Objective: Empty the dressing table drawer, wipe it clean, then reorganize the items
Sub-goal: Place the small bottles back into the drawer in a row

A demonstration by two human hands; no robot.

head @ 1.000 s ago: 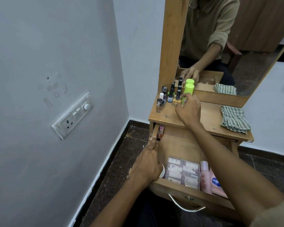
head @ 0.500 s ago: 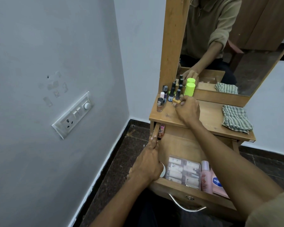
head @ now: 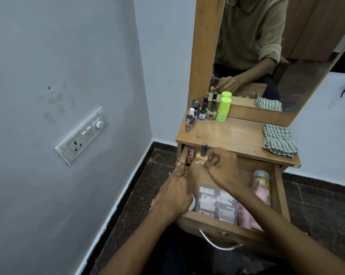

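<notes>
The wooden drawer [head: 213, 220] of the dressing table is pulled out. Inside lie a clear palette box [head: 215, 203], a pink bottle [head: 261, 187] and a pink tube [head: 245, 217]. My right hand [head: 221, 167] holds a yellow nail polish bottle [head: 202, 155] with a dark cap over the drawer's back left corner. My left hand [head: 175, 191] rests flat in the drawer's left side, fingertips touching small bottles [head: 190, 157] that stand against the left wall. On the tabletop [head: 227, 135] stand several nail polish bottles [head: 202, 112] and a lime green stick [head: 223, 110].
A folded checked cloth [head: 279, 141] lies on the tabletop's right side. The mirror [head: 267, 56] rises behind it. A grey wall with a switch panel [head: 82, 135] is close on the left. A metal handle [head: 219, 243] hangs from the drawer front.
My right hand left the row of bottles on the tabletop and came down over the drawer with the yellow nail polish bottle in it. My left hand stayed in the drawer.
</notes>
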